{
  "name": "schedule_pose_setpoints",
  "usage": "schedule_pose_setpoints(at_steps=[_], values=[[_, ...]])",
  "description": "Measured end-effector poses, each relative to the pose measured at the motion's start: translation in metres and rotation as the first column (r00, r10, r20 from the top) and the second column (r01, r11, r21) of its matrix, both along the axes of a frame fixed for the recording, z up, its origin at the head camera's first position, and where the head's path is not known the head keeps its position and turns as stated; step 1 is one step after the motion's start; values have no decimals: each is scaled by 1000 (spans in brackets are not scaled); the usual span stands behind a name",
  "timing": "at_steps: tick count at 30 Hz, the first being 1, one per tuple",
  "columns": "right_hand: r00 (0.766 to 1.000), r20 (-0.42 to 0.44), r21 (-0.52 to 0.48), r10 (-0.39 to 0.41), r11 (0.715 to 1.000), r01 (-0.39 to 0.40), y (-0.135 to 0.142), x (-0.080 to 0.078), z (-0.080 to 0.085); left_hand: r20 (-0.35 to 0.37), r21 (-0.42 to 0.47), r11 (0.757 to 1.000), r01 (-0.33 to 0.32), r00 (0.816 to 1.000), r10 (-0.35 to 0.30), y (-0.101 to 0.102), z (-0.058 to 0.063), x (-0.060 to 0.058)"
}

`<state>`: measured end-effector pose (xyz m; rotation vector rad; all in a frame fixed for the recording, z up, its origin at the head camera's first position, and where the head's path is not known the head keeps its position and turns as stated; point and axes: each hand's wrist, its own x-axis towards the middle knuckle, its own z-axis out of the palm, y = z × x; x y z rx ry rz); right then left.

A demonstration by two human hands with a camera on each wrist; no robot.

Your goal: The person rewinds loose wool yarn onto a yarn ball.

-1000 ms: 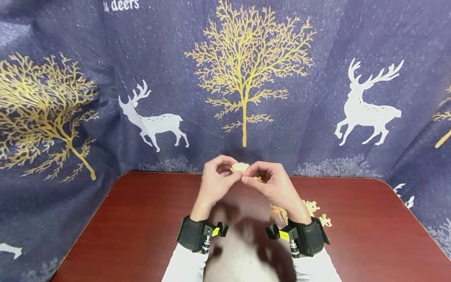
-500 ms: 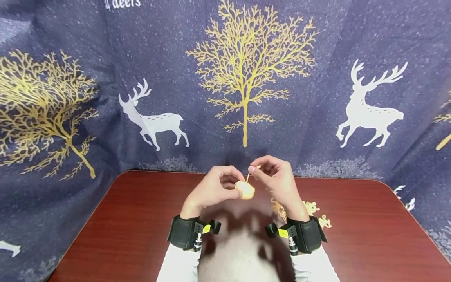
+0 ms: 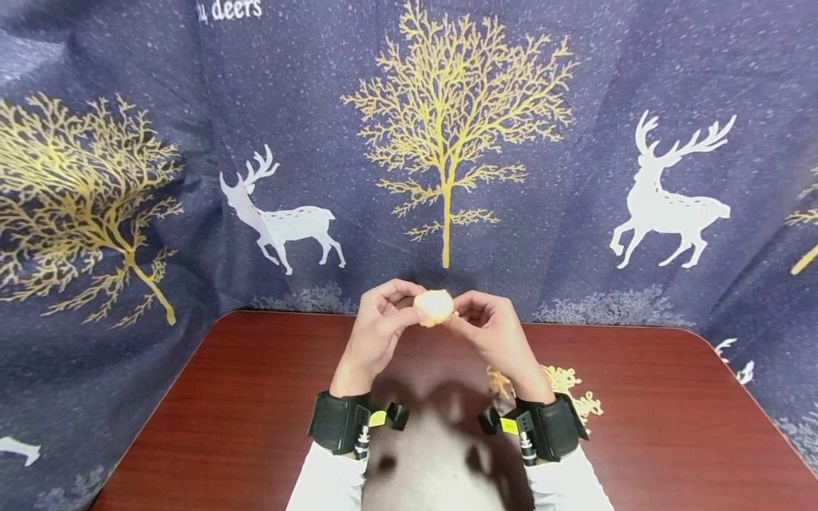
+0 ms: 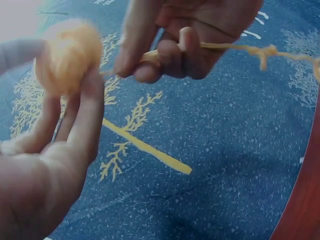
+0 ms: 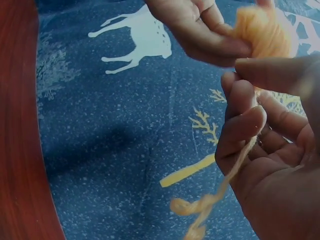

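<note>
A small ball of pale orange yarn (image 3: 434, 306) is raised over the far part of the table, gripped between the thumb and fingers of my left hand (image 3: 382, 326). Wound strands show on its side in the right wrist view, where the ball (image 5: 265, 32) is close to my right fingertips. My right hand (image 3: 495, 330) pinches the yarn strand just right of the ball. From its curled fingers the strand (image 4: 227, 46) trails away, with small knotted loops (image 4: 264, 54) along it. Part of the strand is hidden inside the right hand.
Loose, curly yarn (image 3: 565, 383) lies on the red-brown table (image 3: 664, 411) beside and beneath my right wrist. A dark blue cloth (image 3: 409, 234) printed with trees and deer hangs behind the table's far edge. Black straps with cameras circle both wrists.
The ball dipped toward me, with a stretch of strand drawn between the hands, then rose again. Now the hands are close together and the ball's face is turned differently.
</note>
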<state>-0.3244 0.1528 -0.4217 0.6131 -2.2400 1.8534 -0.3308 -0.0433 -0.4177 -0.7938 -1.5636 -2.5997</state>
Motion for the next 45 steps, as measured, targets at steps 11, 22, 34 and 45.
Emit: schedule_pose_setpoints(at_steps=[11, 22, 34, 45], values=[[999, -40, 122, 4, 993, 1, -1, 7, 7, 55, -148, 921, -360, 927, 371, 7, 1, -2], [997, -73, 20, 1, 1000, 0, -1, 12, 15, -46, -391, 863, -320, 943, 329, 3, -3, -2], [995, -85, -47, -47, 998, 43, 6, 8, 11, -51, -491, 866, 90, 990, -131, -3, -3, 0], [998, -57, -23, -7, 1000, 6, 6, 2, 4, -29, -127, 983, 136, 990, -140, -3, -1, 1]])
